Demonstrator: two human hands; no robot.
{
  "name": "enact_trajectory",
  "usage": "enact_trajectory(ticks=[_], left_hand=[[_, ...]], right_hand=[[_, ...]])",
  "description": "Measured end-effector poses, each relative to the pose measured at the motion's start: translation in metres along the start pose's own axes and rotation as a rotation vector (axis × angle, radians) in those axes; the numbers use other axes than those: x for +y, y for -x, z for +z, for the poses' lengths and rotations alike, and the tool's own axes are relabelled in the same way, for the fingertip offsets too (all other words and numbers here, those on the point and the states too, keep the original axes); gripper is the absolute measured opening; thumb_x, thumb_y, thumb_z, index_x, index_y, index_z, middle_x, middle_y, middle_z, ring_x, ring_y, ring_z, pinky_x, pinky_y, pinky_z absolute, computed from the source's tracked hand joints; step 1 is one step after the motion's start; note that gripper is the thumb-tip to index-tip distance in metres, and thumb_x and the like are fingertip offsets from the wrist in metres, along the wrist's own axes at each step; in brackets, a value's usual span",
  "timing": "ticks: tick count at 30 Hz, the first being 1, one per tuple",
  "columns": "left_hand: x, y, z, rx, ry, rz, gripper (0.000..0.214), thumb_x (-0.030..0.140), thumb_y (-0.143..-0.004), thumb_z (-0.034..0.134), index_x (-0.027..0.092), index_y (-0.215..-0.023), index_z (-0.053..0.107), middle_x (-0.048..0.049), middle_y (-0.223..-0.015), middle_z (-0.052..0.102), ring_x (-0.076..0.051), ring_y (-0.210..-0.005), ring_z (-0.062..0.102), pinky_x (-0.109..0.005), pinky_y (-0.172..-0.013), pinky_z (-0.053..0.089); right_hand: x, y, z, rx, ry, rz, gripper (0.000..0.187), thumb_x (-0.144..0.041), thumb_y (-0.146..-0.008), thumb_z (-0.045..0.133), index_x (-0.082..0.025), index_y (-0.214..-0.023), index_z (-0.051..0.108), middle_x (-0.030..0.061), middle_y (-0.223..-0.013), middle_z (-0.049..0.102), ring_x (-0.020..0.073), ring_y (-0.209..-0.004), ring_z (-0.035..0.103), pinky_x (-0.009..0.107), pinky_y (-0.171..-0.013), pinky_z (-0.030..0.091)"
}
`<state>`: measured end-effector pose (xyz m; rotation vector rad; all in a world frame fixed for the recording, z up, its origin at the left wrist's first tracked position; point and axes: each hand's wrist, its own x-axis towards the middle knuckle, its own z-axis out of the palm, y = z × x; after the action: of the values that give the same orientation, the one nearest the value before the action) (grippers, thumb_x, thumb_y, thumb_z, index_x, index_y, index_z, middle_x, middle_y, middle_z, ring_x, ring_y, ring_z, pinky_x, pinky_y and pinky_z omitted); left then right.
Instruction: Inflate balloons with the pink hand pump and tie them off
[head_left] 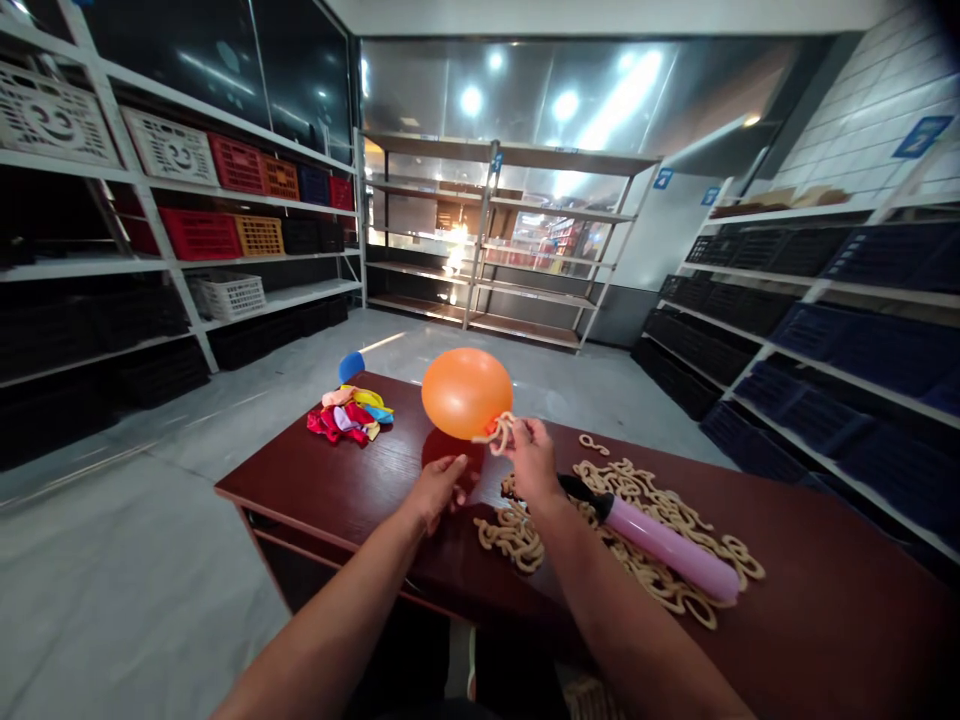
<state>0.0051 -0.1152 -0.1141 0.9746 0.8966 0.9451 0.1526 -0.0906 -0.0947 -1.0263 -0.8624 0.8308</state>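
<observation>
An inflated orange balloon [465,391] hovers above the dark red table [360,490]. My right hand [531,458] is closed at its neck, pinching the knot together with a beige plastic clip [496,433]. My left hand [441,486] rests just below and to the left, fingers loosely apart and holding nothing. A heap of the same beige clips [660,530] lies on the table to the right of my hands. A pink hand pump [660,545] with a black nozzle lies across that heap.
A pile of uninflated coloured balloons [349,413] lies at the table's far left corner, a blue one [350,366] behind it. Shelving with red, orange and white crates [217,200] lines the left wall; dark bins [825,340] fill racks on the right. Grey floor surrounds the table.
</observation>
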Motion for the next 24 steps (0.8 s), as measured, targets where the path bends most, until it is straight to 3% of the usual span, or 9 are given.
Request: enact_trajectory(ticks=[4,9,13,17,21,24], left_hand=[[0.002,-0.010,-0.025,0.216,-0.056,0.019,0.029,0.032,-0.076,0.055,0.014,-0.098,0.052,-0.0083,-0.092,0.063,-0.005,-0.044,0.047,-0.017,-0.037,0.029],[0.009,-0.020,-0.062,0.374,-0.313,0.067,0.026,0.030,-0.076,0.052,0.015,-0.098,0.055,-0.0086,-0.092,0.063,-0.011,-0.059,0.057,-0.021,-0.047,0.041],[0.020,-0.024,-0.097,0.483,-0.754,0.210,0.026,0.031,-0.076,0.052,0.017,-0.096,0.060,-0.0076,-0.091,0.064,-0.017,-0.070,0.060,-0.029,-0.065,0.046],[0.036,-0.028,-0.128,0.663,-1.171,0.412,0.024,0.028,-0.079,0.048,0.017,-0.095,0.063,-0.0107,-0.100,0.059,-0.022,-0.093,0.054,-0.033,-0.084,0.040],[0.051,-0.040,-0.152,0.867,-1.352,0.398,0.035,0.030,-0.079,0.048,0.015,-0.109,0.058,-0.0159,-0.108,0.052,-0.029,-0.103,0.045,-0.040,-0.089,0.034],[0.058,-0.051,-0.166,0.926,-1.360,0.360,0.038,0.036,-0.075,0.054,0.014,-0.105,0.060,-0.0192,-0.107,0.050,-0.034,-0.104,0.041,-0.045,-0.088,0.031]], right_hand=[[0.001,-0.042,0.001,0.042,-0.143,-0.046,0.028,-0.040,-0.070,0.062,-0.019,-0.084,0.049,0.0022,-0.084,0.065,0.0142,-0.077,0.063,0.032,-0.073,0.052],[0.015,-0.069,-0.008,0.027,0.006,0.146,0.037,-0.031,-0.058,0.071,-0.023,-0.088,0.051,0.0011,-0.111,0.056,0.0141,-0.094,0.060,0.030,-0.079,0.051],[0.025,-0.061,-0.012,0.019,0.130,0.185,0.039,-0.025,-0.052,0.072,-0.023,-0.087,0.055,0.0007,-0.110,0.054,0.0140,-0.090,0.059,0.028,-0.076,0.052],[0.025,-0.049,-0.014,-0.065,0.229,0.215,0.033,-0.025,-0.054,0.069,-0.021,-0.085,0.058,0.0013,-0.100,0.057,0.0141,-0.082,0.060,0.027,-0.069,0.052],[0.021,-0.038,-0.015,-0.163,0.322,0.246,0.029,-0.030,-0.059,0.065,-0.019,-0.086,0.060,0.0036,-0.098,0.060,0.0164,-0.081,0.061,0.027,-0.064,0.051],[0.017,-0.029,-0.012,-0.235,0.368,0.277,0.026,-0.031,-0.061,0.064,-0.019,-0.083,0.062,0.0050,-0.093,0.062,0.0183,-0.079,0.062,0.029,-0.062,0.050]])
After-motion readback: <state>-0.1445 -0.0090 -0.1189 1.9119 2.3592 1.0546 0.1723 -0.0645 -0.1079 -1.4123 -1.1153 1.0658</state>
